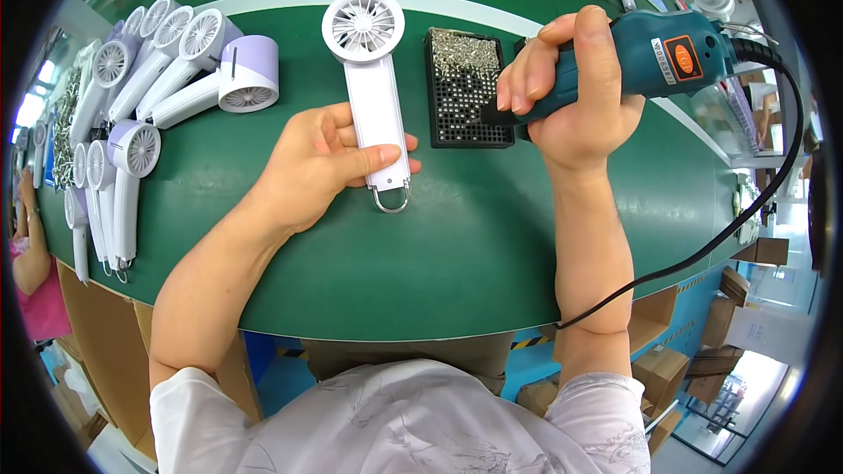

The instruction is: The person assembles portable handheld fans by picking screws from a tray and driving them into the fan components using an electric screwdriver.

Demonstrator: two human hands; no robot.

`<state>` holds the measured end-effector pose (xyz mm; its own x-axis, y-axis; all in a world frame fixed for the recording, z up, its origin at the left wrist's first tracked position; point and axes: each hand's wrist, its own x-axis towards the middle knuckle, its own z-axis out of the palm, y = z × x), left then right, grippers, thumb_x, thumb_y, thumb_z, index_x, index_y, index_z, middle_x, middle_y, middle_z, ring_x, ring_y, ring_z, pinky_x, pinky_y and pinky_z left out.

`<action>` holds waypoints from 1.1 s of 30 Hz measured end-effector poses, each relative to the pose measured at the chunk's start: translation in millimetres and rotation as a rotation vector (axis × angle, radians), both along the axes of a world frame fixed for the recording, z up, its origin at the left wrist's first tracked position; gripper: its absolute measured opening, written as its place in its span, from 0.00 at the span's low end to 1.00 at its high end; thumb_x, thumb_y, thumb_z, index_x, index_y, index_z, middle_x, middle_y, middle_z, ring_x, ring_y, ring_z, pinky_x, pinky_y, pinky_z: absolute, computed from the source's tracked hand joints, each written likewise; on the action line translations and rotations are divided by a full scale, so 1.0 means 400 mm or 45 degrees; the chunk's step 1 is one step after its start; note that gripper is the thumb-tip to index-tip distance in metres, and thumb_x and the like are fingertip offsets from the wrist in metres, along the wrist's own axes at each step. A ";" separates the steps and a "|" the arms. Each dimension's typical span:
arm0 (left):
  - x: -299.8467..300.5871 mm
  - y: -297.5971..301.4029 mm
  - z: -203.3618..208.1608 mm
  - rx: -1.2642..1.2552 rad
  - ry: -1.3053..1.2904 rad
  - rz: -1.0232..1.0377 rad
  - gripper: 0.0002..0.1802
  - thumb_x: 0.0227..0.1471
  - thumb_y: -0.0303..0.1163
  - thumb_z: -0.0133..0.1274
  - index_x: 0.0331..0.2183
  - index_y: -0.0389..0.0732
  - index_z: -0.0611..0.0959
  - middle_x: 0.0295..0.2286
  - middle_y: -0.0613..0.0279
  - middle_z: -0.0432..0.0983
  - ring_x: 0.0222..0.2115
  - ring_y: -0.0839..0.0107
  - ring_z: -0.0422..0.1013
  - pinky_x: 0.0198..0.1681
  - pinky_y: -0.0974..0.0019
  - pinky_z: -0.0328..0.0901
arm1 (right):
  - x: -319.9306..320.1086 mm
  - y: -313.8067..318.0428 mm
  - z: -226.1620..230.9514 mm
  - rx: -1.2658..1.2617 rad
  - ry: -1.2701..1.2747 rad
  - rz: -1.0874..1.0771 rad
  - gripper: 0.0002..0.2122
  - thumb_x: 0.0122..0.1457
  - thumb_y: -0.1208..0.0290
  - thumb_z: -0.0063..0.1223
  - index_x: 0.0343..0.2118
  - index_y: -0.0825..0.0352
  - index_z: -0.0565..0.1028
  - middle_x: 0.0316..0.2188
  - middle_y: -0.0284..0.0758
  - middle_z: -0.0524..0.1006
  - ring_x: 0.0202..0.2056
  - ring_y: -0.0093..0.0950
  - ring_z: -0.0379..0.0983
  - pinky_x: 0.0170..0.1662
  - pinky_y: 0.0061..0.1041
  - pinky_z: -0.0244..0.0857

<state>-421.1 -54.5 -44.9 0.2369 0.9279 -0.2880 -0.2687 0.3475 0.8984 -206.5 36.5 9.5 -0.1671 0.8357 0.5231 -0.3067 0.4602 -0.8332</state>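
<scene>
Left hand [318,154]: fingers [379,157] grasping white handheld fan [372,101] over worktop [465,263]; right hand [584,92]: fingers wrapped round power screwdriver [645,48], nose at screw tray [465,142], apart from fan, so driver work judged pending.

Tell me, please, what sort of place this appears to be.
Probably a factory assembly workshop: there is a corded power tool, a tray of small metal parts, and a batch of similar fans on the left of the green bench.
</scene>
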 end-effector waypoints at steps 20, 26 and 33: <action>0.022 -0.009 -0.012 0.011 -0.055 -0.004 0.23 0.60 0.29 0.59 0.52 0.27 0.72 0.43 0.49 0.79 0.43 0.60 0.80 0.48 0.59 0.76 | -0.032 -0.028 0.006 0.054 -0.067 -0.163 0.08 0.66 0.72 0.54 0.31 0.72 0.74 0.14 0.35 0.71 0.12 0.26 0.67 0.17 0.30 0.69; 0.019 -0.011 -0.022 0.045 -0.067 0.027 0.21 0.60 0.28 0.59 0.50 0.28 0.73 0.41 0.51 0.79 0.42 0.61 0.80 0.46 0.60 0.76 | -0.034 -0.029 0.001 -0.007 0.046 -0.167 0.08 0.63 0.74 0.57 0.29 0.72 0.75 0.14 0.33 0.74 0.13 0.24 0.71 0.19 0.24 0.68; 0.025 -0.008 -0.024 0.030 -0.088 0.053 0.20 0.60 0.28 0.58 0.50 0.29 0.73 0.40 0.52 0.80 0.41 0.63 0.80 0.45 0.62 0.77 | -0.027 -0.041 0.008 0.007 0.054 -0.195 0.07 0.65 0.73 0.54 0.31 0.72 0.74 0.13 0.35 0.71 0.12 0.26 0.68 0.18 0.29 0.69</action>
<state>-410.9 -57.9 -54.5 0.2163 0.9438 -0.2501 -0.3445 0.3134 0.8849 -217.3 19.9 12.5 -0.0153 0.8467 0.5318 -0.2677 0.5090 -0.8181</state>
